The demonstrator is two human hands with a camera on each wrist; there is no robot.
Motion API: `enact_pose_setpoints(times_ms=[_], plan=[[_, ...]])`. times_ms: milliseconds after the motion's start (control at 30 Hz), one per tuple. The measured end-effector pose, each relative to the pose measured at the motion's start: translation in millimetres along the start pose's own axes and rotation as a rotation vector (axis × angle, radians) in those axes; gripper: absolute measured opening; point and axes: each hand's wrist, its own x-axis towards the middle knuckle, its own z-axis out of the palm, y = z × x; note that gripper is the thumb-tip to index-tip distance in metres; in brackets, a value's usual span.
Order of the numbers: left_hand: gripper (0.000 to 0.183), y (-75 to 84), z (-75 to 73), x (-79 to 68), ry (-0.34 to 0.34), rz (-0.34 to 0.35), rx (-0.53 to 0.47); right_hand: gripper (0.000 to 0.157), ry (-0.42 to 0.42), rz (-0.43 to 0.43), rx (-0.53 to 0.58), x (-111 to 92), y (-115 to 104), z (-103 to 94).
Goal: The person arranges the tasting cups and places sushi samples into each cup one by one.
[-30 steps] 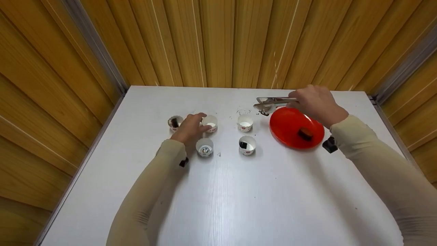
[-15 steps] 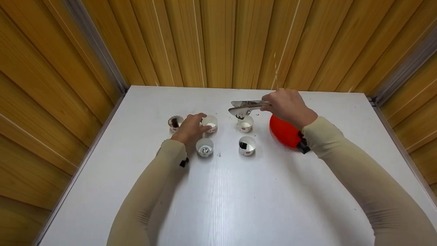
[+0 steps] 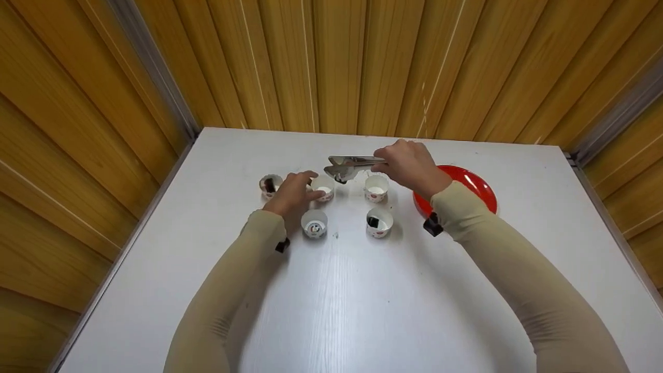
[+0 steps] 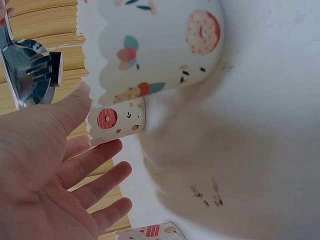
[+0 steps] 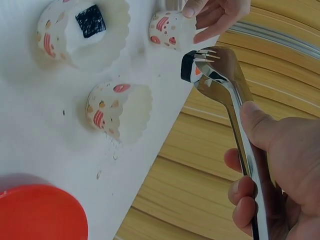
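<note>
My left hand [image 3: 294, 194] holds a white paper baking cup [image 3: 326, 194] between thumb and fingers; the cup stands upright on the table. In the right wrist view that thumb is at the cup's scalloped rim. My right hand [image 3: 412, 163] grips metal food tongs [image 3: 357, 165]. Their fork-like tips hold a small sushi piece [image 5: 188, 66] with dark wrap, white rice and orange filling, just above and right of the held cup. Other paper cups stand around: a front-right cup [image 3: 384, 231] has a dark piece [image 5: 91, 21] inside, and a far-left cup [image 3: 278, 192] has another.
A front-left cup [image 3: 314, 233] and a back-right cup [image 3: 376, 196] stand near the held one. The red plate [image 3: 479, 187] lies at right, partly hidden by my right arm. Small dark crumbs dot the white table [image 3: 352, 305]. Wood-panelled walls [image 3: 336, 67] surround it.
My right hand has carried the tongs with the sushi piece left, from beside the red plate to near the held cup. My left hand has stayed at its cup.
</note>
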Motion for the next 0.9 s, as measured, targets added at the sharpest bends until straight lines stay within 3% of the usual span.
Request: enact_pose_setpoints(times_ms=[233, 500, 900], plan=[[0.057, 2.7, 0.7, -1.6, -0.005, -0.057, -0.052, 0.029, 0.017, -0.039, -0.035, 7, -11, 8.2], [0.045, 3.6, 2.2, -1.7, 0.01, -0.009, -0.094, 0.025, 0.011, -0.062, -0.029, 9, -19, 15.2], [0.041, 5.1, 3.5, -2.0, 0.005, -0.006, -0.113, 0.023, 0.047, -0.089, -0.033, 7, -18, 19.6]])
